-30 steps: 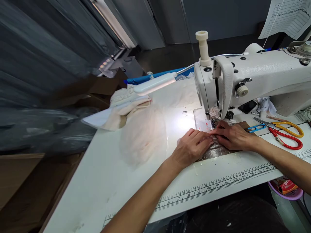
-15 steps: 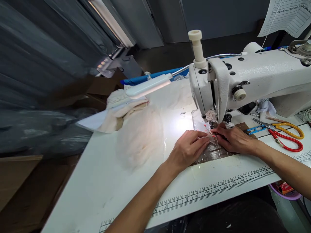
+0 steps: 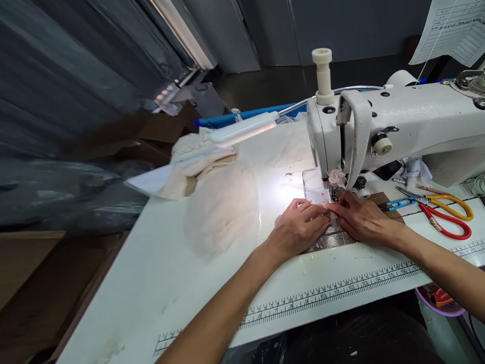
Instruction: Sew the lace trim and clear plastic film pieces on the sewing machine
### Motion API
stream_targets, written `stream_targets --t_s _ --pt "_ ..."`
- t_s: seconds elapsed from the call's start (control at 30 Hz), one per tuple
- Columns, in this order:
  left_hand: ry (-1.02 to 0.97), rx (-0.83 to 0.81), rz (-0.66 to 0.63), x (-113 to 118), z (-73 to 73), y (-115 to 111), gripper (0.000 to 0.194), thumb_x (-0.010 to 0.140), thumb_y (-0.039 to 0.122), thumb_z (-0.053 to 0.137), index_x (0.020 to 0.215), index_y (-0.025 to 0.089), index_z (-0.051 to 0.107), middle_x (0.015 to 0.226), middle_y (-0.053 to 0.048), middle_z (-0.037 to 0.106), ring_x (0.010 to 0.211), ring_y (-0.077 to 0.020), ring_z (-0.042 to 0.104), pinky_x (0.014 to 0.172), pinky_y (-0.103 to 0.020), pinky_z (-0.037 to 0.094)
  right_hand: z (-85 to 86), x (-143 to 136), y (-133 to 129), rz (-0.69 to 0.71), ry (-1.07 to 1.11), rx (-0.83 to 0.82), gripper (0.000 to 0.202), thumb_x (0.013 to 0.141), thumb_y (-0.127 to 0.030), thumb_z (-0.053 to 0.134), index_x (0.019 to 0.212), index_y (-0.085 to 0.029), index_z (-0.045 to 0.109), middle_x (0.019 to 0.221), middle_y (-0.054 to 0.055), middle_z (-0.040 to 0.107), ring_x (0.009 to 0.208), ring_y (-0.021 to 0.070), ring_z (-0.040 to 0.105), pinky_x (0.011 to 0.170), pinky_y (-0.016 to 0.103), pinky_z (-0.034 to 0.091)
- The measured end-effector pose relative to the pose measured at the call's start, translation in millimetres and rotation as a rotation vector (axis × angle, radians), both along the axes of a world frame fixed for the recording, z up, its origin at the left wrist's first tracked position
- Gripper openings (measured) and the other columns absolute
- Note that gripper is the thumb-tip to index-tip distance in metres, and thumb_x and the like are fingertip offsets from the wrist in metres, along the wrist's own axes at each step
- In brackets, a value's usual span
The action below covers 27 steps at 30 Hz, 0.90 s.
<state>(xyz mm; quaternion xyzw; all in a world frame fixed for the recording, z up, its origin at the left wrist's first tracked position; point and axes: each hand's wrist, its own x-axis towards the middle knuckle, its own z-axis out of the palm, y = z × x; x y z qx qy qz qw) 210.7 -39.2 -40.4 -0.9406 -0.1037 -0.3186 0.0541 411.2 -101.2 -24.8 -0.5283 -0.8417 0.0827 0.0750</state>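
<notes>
A small piece of sheer, pale pink fabric [image 3: 322, 204] lies at the needle area of the white sewing machine [image 3: 417, 119]. My left hand [image 3: 300, 225] is on the fabric's left side, fingers bent and pressed together on it. Close to the presser foot [image 3: 333, 193], my right hand [image 3: 358, 217] pinches the fabric's right edge, its fingertips nearly touching those of my left hand. Much of the fabric is hidden under the fingers. A pink fabric scrap [image 3: 336, 177] hangs beside the needle bar.
Red and yellow scissors [image 3: 449, 222] and blue thread snips [image 3: 399, 203] lie right of my right hand. Fluffy pale fabric [image 3: 223, 212] rests on the white table [image 3: 151, 283] at left, with folded cream cloth [image 3: 189, 177] behind it. A lamp [image 3: 244, 129] reaches over.
The view has shifted slightly. My left hand has moved forward over the fabric and covers more of it, and my right fingers have drawn closer to the left ones.
</notes>
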Motion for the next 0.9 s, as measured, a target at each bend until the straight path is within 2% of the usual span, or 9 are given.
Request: stream_targets --t_s 0.17,0.33,0.47,0.6,0.67,0.77,0.9 --pt "-0.022 -0.02 0.004 0.4 0.7 -2.0 0.012 0.094 0.011 0.05 0.087 0.018 0.057 0.092 -0.001 0.072 0.077 -0.0124 0.067 0.085 -0.038 0.053 0.5 7.4 2.2 -0.014 0.177 -0.058 0.044 0.096 -0.024 0.037 0.136 -0.017 0.053 0.107 0.014 0.06 0.082 0.0191 0.058 0.074 0.034 0.05" --pt "-0.029 -0.035 -0.009 1.8 1.9 -1.5 0.008 0.094 0.012 0.052 0.09 0.017 0.055 0.088 0.0 0.072 0.073 -0.0123 0.065 0.081 -0.036 0.05 -4.1 13.3 2.4 -0.013 0.278 -0.076 0.042 0.096 -0.024 0.04 0.133 -0.016 0.058 0.106 0.013 0.06 0.083 0.0182 0.059 0.075 0.033 0.051" --pt "0.01 0.075 0.014 1.9 5.9 -2.0 0.005 0.093 0.016 0.054 0.094 0.019 0.057 0.081 0.001 0.07 0.068 -0.013 0.062 0.077 -0.036 0.048 -0.8 7.1 1.5 -0.005 0.167 -0.052 0.04 0.096 -0.023 0.041 0.131 -0.019 0.058 0.107 0.013 0.06 0.083 0.0187 0.058 0.075 0.034 0.051" --pt "0.018 0.18 0.017 1.9 9.4 -3.4 0.012 0.091 0.01 0.055 0.083 0.018 0.057 0.084 0.0 0.071 0.069 -0.0127 0.061 0.081 -0.037 0.049 6.6 -2.6 0.5 -0.043 -0.008 -0.105 0.041 0.093 -0.016 0.04 0.131 -0.017 0.056 0.109 0.015 0.059 0.091 0.0234 0.057 0.075 0.036 0.051" --pt "0.03 0.169 -0.015 1.8 9.5 -3.3 0.014 0.091 0.008 0.054 0.08 0.017 0.057 0.086 0.0 0.071 0.07 -0.0121 0.062 0.084 -0.036 0.05 7.0 -3.8 -0.1 -0.062 -0.017 -0.12 0.038 0.093 -0.016 0.04 0.128 -0.016 0.057 0.11 0.016 0.059 0.096 0.025 0.056 0.077 0.037 0.051" --pt "0.047 0.086 -0.056 0.9 7.1 -2.0 0.015 0.092 0.008 0.052 0.082 0.017 0.057 0.088 0.0 0.072 0.07 -0.0109 0.062 0.087 -0.035 0.051 2.7 0.7 -1.0 -0.066 0.093 -0.105 0.038 0.097 -0.022 0.039 0.131 -0.016 0.055 0.11 0.015 0.058 0.096 0.0233 0.058 0.083 0.038 0.051" --pt "0.028 0.004 -0.066 -0.9 2.6 -0.4 0.009 0.092 0.011 0.054 0.086 0.017 0.059 0.088 -0.001 0.072 0.07 -0.0119 0.063 0.082 -0.035 0.052 -3.9 10.2 -1.7 -0.04 0.24 -0.099 0.042 0.098 -0.025 0.037 0.135 -0.015 0.054 0.108 0.014 0.058 0.092 0.0207 0.059 0.086 0.039 0.051"
